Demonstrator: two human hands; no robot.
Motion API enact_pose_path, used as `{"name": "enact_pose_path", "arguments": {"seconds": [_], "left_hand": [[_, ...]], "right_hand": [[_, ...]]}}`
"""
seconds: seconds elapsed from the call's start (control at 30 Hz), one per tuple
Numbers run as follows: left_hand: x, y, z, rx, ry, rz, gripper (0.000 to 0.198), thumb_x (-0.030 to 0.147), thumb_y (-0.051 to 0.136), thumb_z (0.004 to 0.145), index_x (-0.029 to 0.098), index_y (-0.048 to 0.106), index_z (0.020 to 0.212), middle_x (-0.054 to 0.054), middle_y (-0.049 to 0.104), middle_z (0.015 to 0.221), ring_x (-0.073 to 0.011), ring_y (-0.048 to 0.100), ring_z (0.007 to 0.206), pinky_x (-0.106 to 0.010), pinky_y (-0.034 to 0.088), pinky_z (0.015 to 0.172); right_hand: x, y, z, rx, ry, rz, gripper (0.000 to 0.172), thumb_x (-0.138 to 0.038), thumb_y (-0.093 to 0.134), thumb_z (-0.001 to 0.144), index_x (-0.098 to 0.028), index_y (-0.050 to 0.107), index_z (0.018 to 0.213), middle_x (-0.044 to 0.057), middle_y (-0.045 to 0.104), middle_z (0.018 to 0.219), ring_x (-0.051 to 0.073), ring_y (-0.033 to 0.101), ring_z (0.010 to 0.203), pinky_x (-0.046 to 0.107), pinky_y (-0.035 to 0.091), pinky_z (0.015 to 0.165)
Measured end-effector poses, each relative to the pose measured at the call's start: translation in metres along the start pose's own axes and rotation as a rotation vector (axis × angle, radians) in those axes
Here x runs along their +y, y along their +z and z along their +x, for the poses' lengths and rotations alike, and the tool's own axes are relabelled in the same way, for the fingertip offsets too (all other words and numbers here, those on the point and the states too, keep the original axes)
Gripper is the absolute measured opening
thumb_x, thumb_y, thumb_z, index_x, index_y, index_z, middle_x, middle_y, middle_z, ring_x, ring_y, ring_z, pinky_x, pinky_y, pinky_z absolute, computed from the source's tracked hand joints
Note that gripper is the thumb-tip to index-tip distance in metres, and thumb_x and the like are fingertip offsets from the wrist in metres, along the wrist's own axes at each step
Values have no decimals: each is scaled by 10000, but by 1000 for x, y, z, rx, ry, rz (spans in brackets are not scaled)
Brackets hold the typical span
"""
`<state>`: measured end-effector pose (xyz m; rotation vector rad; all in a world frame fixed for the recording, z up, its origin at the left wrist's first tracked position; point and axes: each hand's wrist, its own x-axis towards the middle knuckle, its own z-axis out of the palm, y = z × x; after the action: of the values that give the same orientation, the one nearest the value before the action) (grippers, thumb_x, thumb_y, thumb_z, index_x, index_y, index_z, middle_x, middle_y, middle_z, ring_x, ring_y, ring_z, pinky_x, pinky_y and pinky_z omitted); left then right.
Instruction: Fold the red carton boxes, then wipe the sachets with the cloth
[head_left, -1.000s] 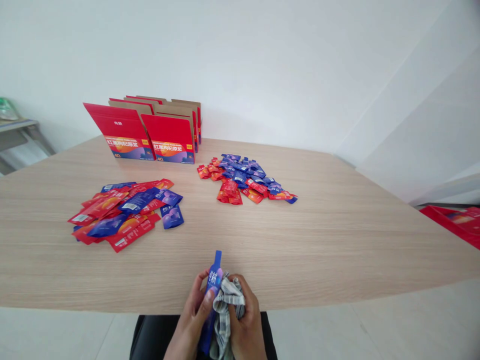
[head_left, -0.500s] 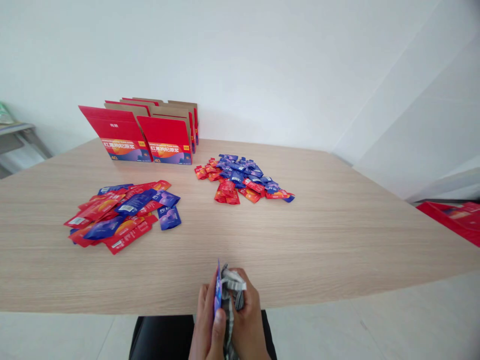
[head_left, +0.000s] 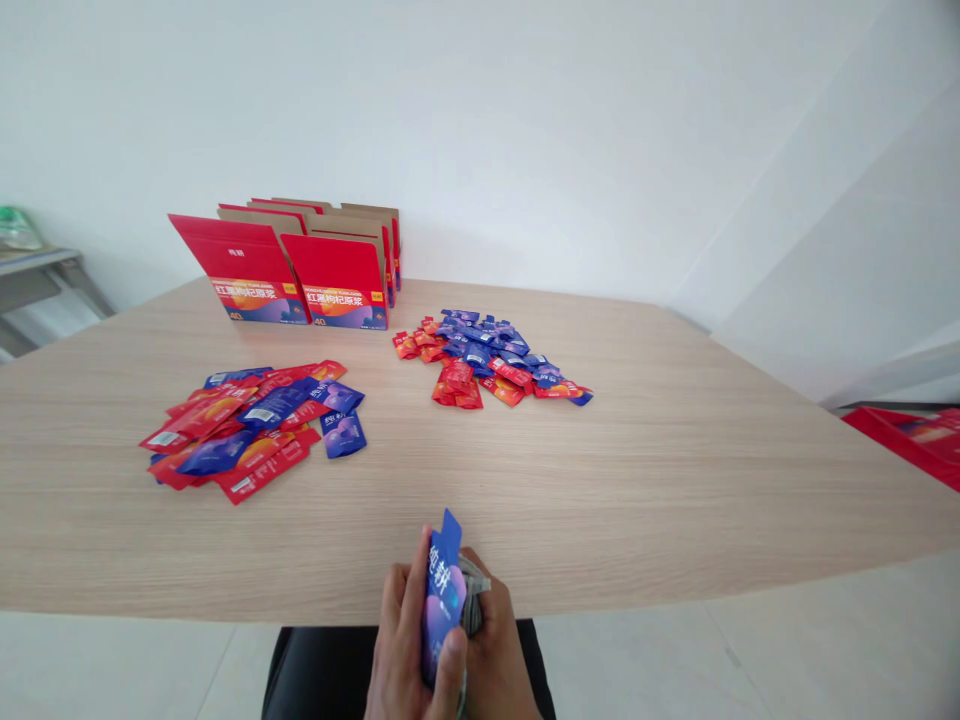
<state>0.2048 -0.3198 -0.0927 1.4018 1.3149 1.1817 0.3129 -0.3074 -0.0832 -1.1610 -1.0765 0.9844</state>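
As the table spread out, red cartons stood near its far edge, toward the left corner. One sachet heap lay toward the left edge, another pile nearer the far edge. At the near edge, the left hand gripped a blue sachet; the right hand apparently clutched a grey cloth, largely hidden.

Indoor workroom, by appearance; office or small packing room cannot be distinguished. Evidence: plain white wall, broad wood-grain table, pale tiled floor at near side, second table far left. Open printed cartons and heaped sachets occupy the tabletop.
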Motion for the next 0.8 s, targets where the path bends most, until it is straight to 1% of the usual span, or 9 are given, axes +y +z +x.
{"name": "enact_pose_path", "arguments": {"seconds": [0.1,0.17,0.37,0.43,0.5,0.6,0.67,0.73,0.8], "left_hand": [[2,-6,8,-12,-6,43,728,650,605,1004,265,592,1621,-139,697,1328,-362,667,1251,-465,542,1106],[-1,-9,10,-31,0,63,697,628,587,1022,275,588,1623,-130,695,1339,-346,680,1233,-458,546,1102],[-20,-3,-7,-177,96,117,674,590,514,1064,358,466,1695,-110,711,1221,-323,722,1056,-440,623,964],[-22,-2,-10,-192,129,141,664,573,494,1077,375,436,1708,-105,710,1217,-319,727,1052,-438,630,956],[-21,-7,-2,-184,141,173,656,552,473,1092,379,407,1721,-105,703,1267,-312,727,1102,-436,627,984],[-14,-25,34,-173,158,270,656,526,473,1102,331,408,1725,-121,679,1351,-303,709,1202,-445,610,1035],[-6,-45,73,-103,212,366,678,567,480,1085,263,474,1691,-132,689,1270,-314,709,1167,-474,600,1037],[5,-70,118,56,289,468,749,656,477,1034,188,576,1610,-126,694,1102,-330,713,1049,-495,608,994],[15,-97,162,233,317,626,825,722,474,971,146,644,1536,-161,692,1148,-384,681,1178,-551,542,1114]], "right_hand": [[6,1,-4,19,-77,-53,301,-516,772,934,-222,776,868,9,686,720,186,614,651,254,530,591],[10,-1,-3,43,-62,-90,250,-458,766,940,-210,781,911,15,719,750,190,663,683,247,553,624],[14,-11,6,226,-81,-103,196,-400,733,937,-206,756,920,-1,724,742,165,673,644,209,559,626],[15,-11,5,216,-65,-95,210,-414,720,956,-208,759,934,-1,718,735,164,662,627,210,552,606],[18,-8,-1,142,-47,-94,233,-432,696,987,-216,770,941,6,719,738,171,664,624,220,554,595],[26,-1,-14,31,-122,-168,221,-430,692,999,-245,815,998,39,778,834,215,744,751,261,615,715],[32,3,-22,80,-154,-251,198,-413,712,997,-270,834,1058,63,816,969,247,782,901,307,632,868],[36,1,-25,128,-119,-276,237,-441,697,1022,-267,830,1112,77,814,1030,255,775,936,334,631,888],[35,-5,-22,91,-65,-251,314,-491,627,1072,-239,813,1100,70,786,947,232,746,838,325,625,793]]}}
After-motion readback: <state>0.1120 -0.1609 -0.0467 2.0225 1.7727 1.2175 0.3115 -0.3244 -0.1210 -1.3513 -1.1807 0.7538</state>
